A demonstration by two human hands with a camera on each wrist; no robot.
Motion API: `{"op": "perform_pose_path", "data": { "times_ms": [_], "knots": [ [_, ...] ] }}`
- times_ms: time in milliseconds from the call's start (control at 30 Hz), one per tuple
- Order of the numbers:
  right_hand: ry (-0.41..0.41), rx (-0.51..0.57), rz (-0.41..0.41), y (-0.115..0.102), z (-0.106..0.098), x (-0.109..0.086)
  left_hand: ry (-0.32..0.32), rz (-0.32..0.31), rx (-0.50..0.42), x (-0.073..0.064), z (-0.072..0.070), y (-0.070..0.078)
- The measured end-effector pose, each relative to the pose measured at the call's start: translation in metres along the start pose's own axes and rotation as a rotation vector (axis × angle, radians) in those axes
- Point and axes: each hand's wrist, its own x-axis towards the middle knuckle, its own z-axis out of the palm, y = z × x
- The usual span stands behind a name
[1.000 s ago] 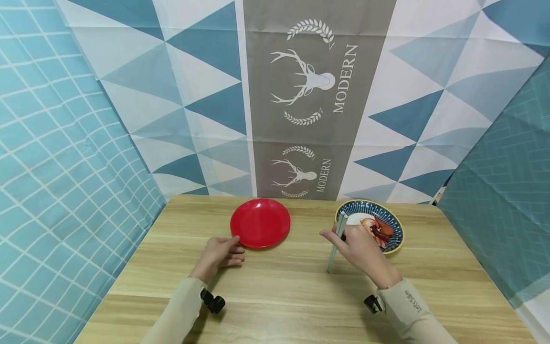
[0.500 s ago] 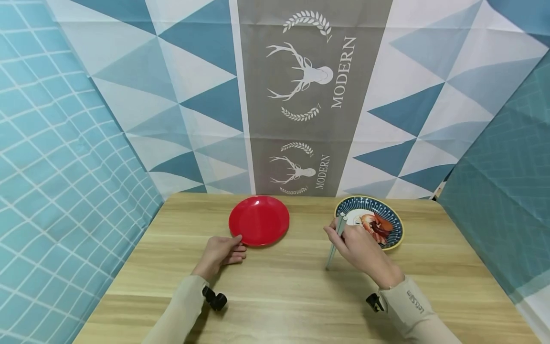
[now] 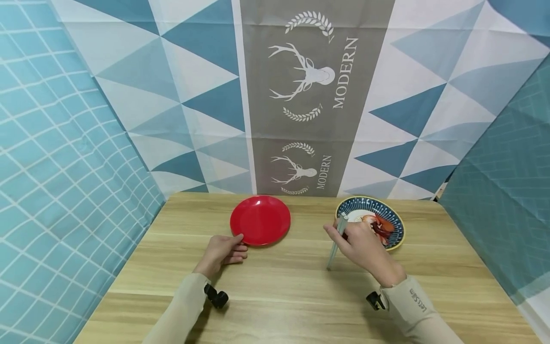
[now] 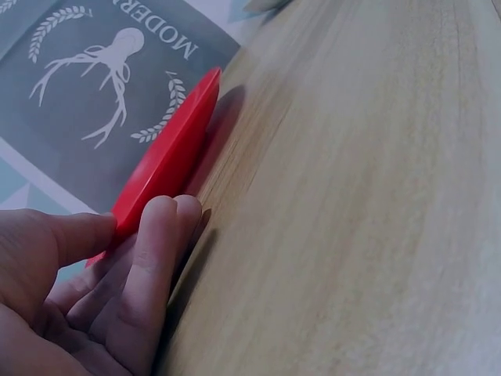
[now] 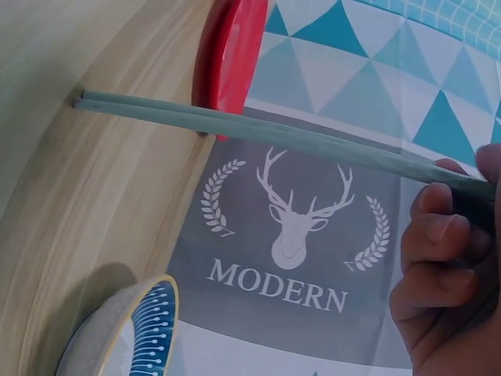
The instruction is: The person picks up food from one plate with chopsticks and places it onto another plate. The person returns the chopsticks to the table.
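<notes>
In the head view, my left hand (image 3: 222,253) is at the near-left rim of a round red plate (image 3: 260,220). The left wrist view shows the thumb on top of the rim and the fingers underneath, pinching the plate (image 4: 168,157). My right hand (image 3: 365,246) holds a pair of pale green chopsticks (image 3: 333,254), tips pointing down at the tabletop. Seen from the right wrist, the chopsticks (image 5: 258,133) lie close together, their tips at the wood surface. This hand overlaps the near-left side of a blue patterned bowl (image 3: 365,205) with reddish-orange pieces (image 3: 382,229) in it.
A wooden table (image 3: 275,296) carries everything. Behind it hangs a cloth with triangles and deer heads (image 3: 309,95). Blue checked cloth (image 3: 64,143) closes the left side and teal cloth (image 3: 507,167) the right.
The head view has shifted slightly. Both hands, the plate, the chopsticks and the bowl keep nearly the same places relative to one another.
</notes>
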Motion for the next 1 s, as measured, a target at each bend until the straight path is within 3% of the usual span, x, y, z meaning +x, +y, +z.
{"op": "perform_pose_path", "data": {
  "times_ms": [267,600,833,1000],
  "knots": [
    [-0.098,-0.021,0.065,-0.009,-0.014,0.002,-0.001,0.013,0.004,0.001,-0.001,0.000],
    [-0.204,0.064,0.005,-0.010,-0.032,-0.008,-0.010,0.019,0.007,0.002,-0.001,-0.002],
    [-0.237,0.150,0.001,-0.007,-0.039,-0.015,-0.006,0.005,-0.003,0.001,-0.001,-0.004],
    [-0.179,0.219,-0.015,-0.006,-0.044,-0.023,0.002,0.010,-0.005,-0.002,-0.002,-0.005]
  ]
}}
